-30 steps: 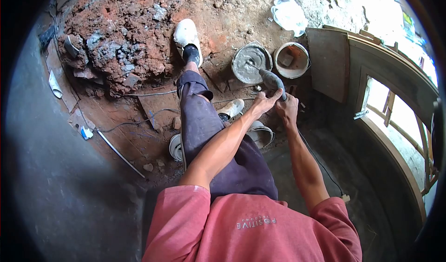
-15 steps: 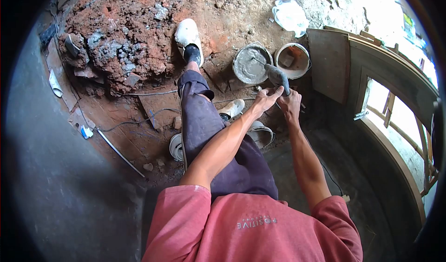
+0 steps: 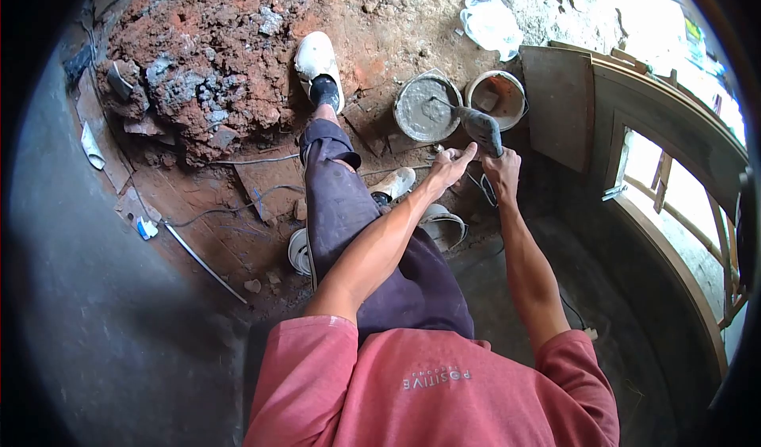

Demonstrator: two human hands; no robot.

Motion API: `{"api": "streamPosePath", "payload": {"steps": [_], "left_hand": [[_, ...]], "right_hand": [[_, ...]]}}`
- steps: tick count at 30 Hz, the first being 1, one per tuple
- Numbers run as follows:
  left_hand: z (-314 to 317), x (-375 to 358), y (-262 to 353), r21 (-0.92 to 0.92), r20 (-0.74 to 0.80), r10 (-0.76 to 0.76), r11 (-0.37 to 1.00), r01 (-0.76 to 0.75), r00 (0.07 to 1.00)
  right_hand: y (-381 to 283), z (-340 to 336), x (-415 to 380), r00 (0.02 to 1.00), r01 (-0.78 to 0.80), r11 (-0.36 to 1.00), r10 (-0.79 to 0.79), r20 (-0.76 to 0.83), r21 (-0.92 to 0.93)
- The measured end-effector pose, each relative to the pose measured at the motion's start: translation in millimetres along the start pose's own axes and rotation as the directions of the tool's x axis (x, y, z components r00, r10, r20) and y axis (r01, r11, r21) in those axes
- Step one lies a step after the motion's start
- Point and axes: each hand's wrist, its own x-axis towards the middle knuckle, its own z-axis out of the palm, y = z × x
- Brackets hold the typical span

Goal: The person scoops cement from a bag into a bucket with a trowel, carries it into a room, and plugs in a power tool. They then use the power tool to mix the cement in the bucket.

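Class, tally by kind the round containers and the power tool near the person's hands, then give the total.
Buckets of grey mortar: 1
Buckets with reddish inside: 1
Power drills, held by right hand, left hand beside it: 1
Total: 3

Buckets point(image 3: 428, 108) ahead, wood panel point(image 3: 561, 106) rt; left floor open.

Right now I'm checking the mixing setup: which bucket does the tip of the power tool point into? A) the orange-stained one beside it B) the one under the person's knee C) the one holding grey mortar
C: the power tool in the right hand has its thin shaft reaching into the grey mortar bucket.
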Motion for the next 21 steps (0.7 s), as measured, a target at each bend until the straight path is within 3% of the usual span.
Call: {"api": "streamPosePath", "payload": {"steps": [4, 11, 21], "left_hand": [[1.1, -0.7, -1.5, -0.01, -0.012, 0.016, 1.0, -0.016, 1.0], [-0.4, 1.9, -5.5, 0.003, -0.02, 0.024, 1.0, -0.024, 1.0], [-4.4, -0.3, -1.9, 0.017, 0.016, 0.024, 1.0, -0.025, 1.0]], "right_hand": [[3.6, 2.3, 9.2, 0.997, 0.073, 0.994, -0.07, 0.041, -0.076], [-7.0, -13.3, 14.9, 0.997, 0.001, 1.0, -0.001, 0.08, -0.003], [1.1, -10.4, 16.1, 0.995, 0.023, 0.996, -0.014, 0.096, -0.091]]}}
